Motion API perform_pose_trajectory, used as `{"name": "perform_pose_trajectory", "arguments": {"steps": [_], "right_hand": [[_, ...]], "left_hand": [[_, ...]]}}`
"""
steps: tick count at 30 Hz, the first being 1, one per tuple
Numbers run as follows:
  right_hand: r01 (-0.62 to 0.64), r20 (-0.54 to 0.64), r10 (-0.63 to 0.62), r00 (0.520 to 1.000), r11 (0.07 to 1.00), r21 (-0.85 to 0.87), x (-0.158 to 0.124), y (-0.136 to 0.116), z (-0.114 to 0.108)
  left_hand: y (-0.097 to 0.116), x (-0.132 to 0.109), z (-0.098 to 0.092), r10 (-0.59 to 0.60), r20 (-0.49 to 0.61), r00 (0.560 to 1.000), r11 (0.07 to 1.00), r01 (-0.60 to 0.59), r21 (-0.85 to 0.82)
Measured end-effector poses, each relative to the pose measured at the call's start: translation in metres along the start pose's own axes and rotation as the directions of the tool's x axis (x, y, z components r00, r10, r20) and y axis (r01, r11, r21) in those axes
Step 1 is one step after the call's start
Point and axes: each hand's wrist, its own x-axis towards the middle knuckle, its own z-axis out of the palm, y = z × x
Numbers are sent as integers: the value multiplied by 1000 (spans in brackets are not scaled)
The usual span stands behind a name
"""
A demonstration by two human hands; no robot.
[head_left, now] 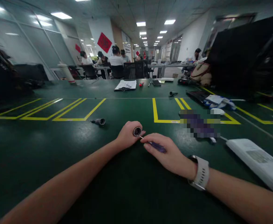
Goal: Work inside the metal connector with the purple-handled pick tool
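Observation:
My left hand point(129, 134) is wrapped round a dark cylindrical part point(137, 132), its round hollow end facing me. In my right hand point(165, 151) is a screwdriver point(157, 147) with a purplish handle. Its thin metal shaft points left and reaches the rim of the hollow end; whether the tip is inside I cannot tell. To the left of my hands, a similar dark part with a round open end and a narrow tail point(100, 122) lies on the green table point(99, 193).
Yellow tape lines point(68, 119) mark the tabletop. A white power strip point(255, 161) lies at right, near a blurred-out purple object point(198, 124). Farther back are a clipboard with papers point(125, 85), another small dark part point(172, 93) and a white bottle point(66, 73). Several people sit beyond.

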Motion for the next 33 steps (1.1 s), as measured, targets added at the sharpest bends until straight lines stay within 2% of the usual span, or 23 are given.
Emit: {"name": "perform_pose_trajectory", "arguments": {"steps": [4,7,13,17,19,22,24,26,29,33], "right_hand": [[-52,-22,54,998,997,56,-1,0,-3],[-32,-64,35,997,999,41,-2,-4,-7],[-104,-100,103,990,995,1,-2,-5,-8],[-185,-56,191,980,978,100,1,1,-7],[-250,-27,267,963,929,271,2,6,-8],[-311,22,366,931,759,572,4,15,-10],[-330,59,397,916,661,673,6,19,-11],[-338,75,403,912,637,693,6,21,-12],[-291,-5,370,929,738,609,4,17,-12],[-230,-62,258,964,929,290,0,4,-11]], "left_hand": [[1,-2,0,-15,-23,1000,1000,15,-21],[0,-2,-1,-11,-4,1000,1000,11,-14],[-3,-1,-2,14,37,999,989,-19,146],[-3,-2,-2,38,61,997,972,-51,230],[-2,-3,-3,48,63,997,973,-61,224],[-1,-2,-5,59,58,997,986,-67,156],[0,-2,-6,63,50,997,993,-67,99],[0,-2,-6,60,38,997,996,-62,68],[-1,-2,-5,57,52,997,993,-62,103],[2,-3,-4,86,109,990,966,-110,232]]}}
